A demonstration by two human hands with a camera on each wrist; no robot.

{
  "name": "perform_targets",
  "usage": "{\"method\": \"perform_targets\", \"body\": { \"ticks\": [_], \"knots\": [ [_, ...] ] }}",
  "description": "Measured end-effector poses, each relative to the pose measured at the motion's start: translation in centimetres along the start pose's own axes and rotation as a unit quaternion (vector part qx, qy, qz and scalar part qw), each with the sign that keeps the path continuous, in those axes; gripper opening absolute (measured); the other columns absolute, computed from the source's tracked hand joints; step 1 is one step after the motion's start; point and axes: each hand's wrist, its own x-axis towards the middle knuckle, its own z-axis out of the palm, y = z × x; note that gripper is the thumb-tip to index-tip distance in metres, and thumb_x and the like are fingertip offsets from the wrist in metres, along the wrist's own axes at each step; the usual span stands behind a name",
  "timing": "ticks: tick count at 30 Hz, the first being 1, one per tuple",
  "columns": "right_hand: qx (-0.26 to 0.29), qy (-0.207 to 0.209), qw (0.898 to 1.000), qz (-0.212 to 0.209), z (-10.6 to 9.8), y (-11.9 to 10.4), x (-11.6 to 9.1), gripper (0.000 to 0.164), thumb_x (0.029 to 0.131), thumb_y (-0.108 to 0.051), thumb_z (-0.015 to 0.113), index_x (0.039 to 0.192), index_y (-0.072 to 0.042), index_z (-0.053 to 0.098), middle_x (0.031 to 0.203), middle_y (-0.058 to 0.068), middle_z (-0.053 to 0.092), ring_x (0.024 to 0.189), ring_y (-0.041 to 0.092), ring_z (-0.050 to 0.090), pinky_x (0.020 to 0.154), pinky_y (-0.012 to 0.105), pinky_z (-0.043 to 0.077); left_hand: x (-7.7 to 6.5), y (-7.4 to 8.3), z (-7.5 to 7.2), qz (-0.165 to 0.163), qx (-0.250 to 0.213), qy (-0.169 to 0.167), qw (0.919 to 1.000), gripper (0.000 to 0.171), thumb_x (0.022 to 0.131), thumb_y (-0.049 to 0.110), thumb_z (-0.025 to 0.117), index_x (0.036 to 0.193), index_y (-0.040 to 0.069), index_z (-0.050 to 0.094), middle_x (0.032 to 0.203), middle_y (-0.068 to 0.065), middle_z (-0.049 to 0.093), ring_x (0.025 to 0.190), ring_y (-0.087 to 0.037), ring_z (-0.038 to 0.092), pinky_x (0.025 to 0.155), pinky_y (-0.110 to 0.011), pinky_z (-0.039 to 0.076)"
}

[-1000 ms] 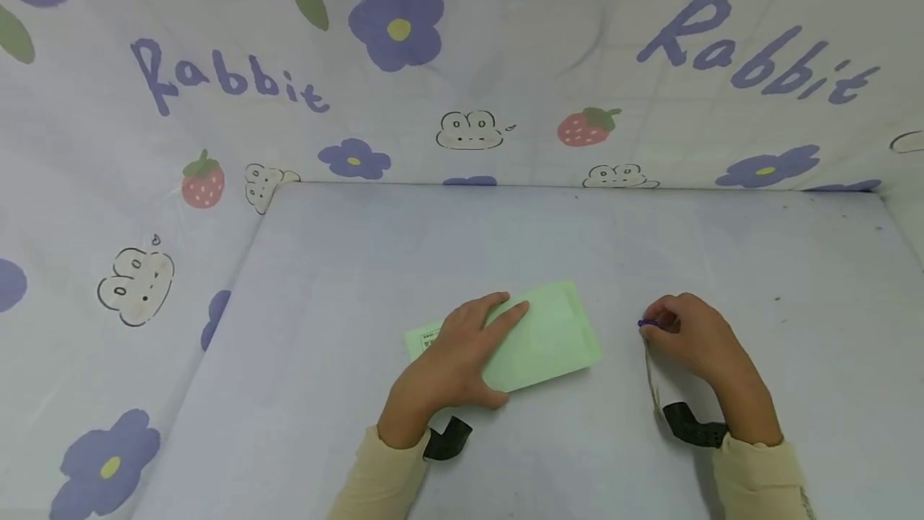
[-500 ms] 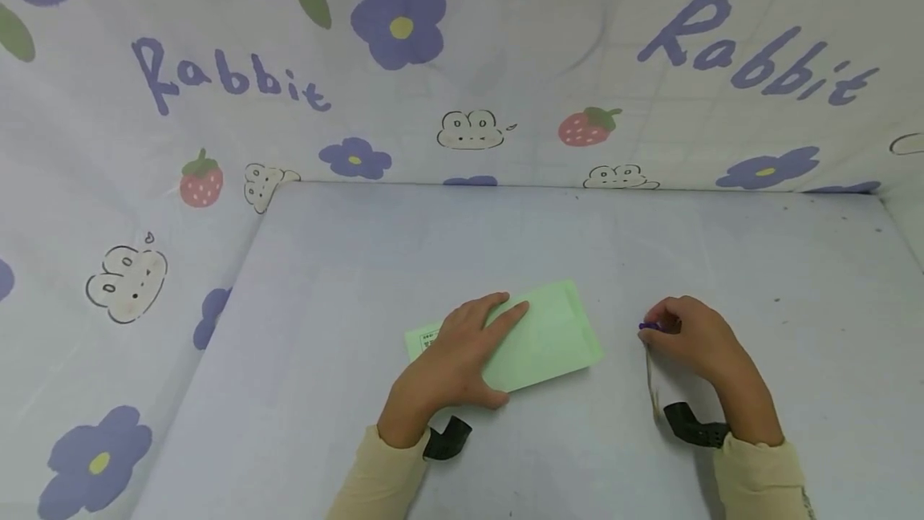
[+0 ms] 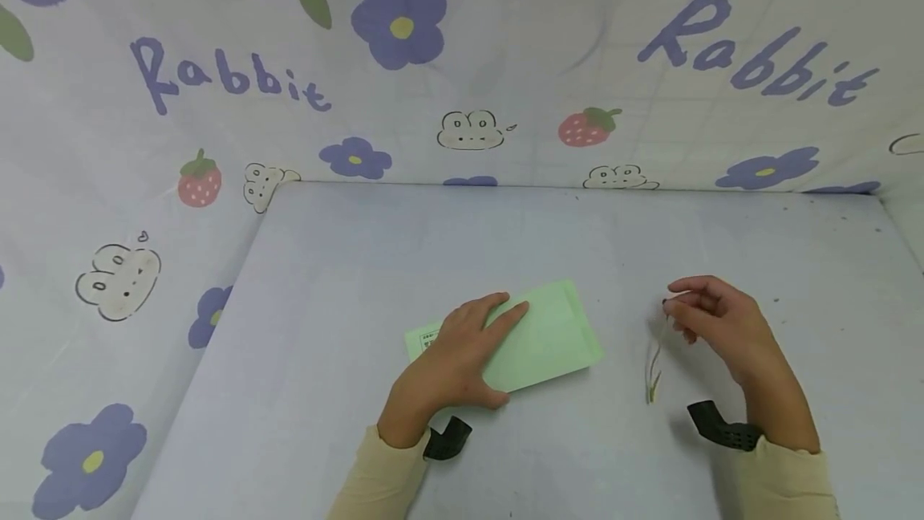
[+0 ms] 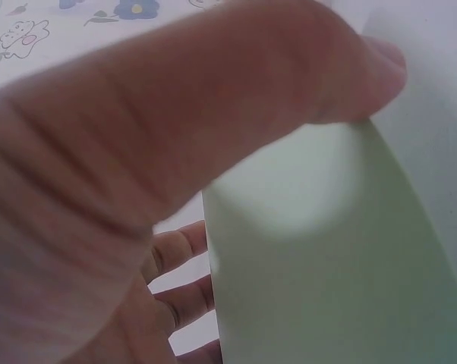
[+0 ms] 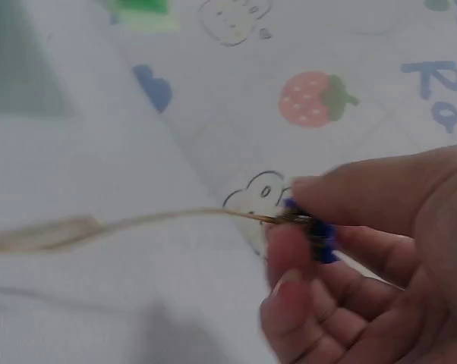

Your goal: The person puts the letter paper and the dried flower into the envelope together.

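In the head view my left hand grips a flat piece of light green paper. Its fingers spread over the top face and its thumb lies at the near edge. The left wrist view shows the thumb in front of the green sheet and fingers behind it. To the right, my right hand pinches a small blue thing between thumb and fingertips. A thin tan stem-like strand hangs from it toward the table, like a dried flower's stem. Fingers hide most of the blue part.
The white tabletop meets a patterned cloth wall at the back and left. Each wrist carries a black camera mount. A blurred bright green thing shows at the top of the right wrist view.
My right hand has moved right and slightly away, carrying the blue thing with its strand. Its fingers now cover more of the blue part. My left hand and the green paper stay in place.
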Motion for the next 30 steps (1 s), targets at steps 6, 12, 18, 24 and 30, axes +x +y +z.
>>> {"method": "perform_targets", "body": {
  "ticks": [6,12,18,24,30],
  "knots": [
    [0.237,0.051,0.968,-0.062,-0.3,-1.1,-0.4,0.021,0.095,0.003,0.064,0.116,0.004,0.063,0.094,0.009,0.068,0.08,0.016,0.068,0.068,0.022,0.056,-0.1,0.0,0.0,-0.001,0.002,-0.002,1.0,0.111,0.067,0.032,0.091,0.158,0.015,0.03,0.158,-0.013,0.028,0.142,-0.032,0.031,0.114,-0.05,0.028],
    [0.363,0.064,0.923,-0.111,0.5,-1.9,-0.2,0.022,0.094,0.013,0.057,0.116,0.011,0.061,0.096,0.015,0.065,0.082,0.022,0.071,0.073,0.027,0.058,0.0,0.0,-0.1,-0.001,-0.003,-0.002,1.0,0.111,0.067,0.031,0.091,0.158,0.016,0.03,0.158,-0.013,0.028,0.142,-0.032,0.031,0.114,-0.05,0.027],
    [0.411,0.038,0.904,-0.109,2.0,-2.0,0.0,0.019,0.097,0.013,0.053,0.113,0.009,0.062,0.097,0.016,0.065,0.085,0.023,0.072,0.076,0.029,0.058,0.0,0.1,0.0,-0.004,-0.006,-0.008,0.9999,0.11,0.067,0.03,0.091,0.158,0.016,0.03,0.158,-0.013,0.027,0.144,-0.03,0.028,0.115,-0.049,0.026],
    [0.392,0.025,0.916,-0.084,4.2,-2.4,0.2,0.017,0.097,0.011,0.055,0.113,0.009,0.062,0.096,0.014,0.067,0.086,0.022,0.072,0.075,0.029,0.058,0.0,0.1,-0.1,0.003,-0.002,-0.002,1.0,0.111,0.066,0.031,0.092,0.157,0.015,0.03,0.158,-0.014,0.028,0.142,-0.032,0.031,0.114,-0.05,0.027],
    [0.353,0.003,0.934,-0.06,6.3,-2.3,0.4,0.018,0.096,0.008,0.059,0.113,0.004,0.063,0.096,0.011,0.068,0.087,0.021,0.072,0.074,0.029,0.058,0.1,0.0,-0.1,0.004,0.003,-0.002,1.0,0.111,0.066,0.032,0.092,0.157,0.016,0.03,0.157,-0.013,0.028,0.142,-0.032,0.031,0.114,-0.05,0.027]
  ]
}}
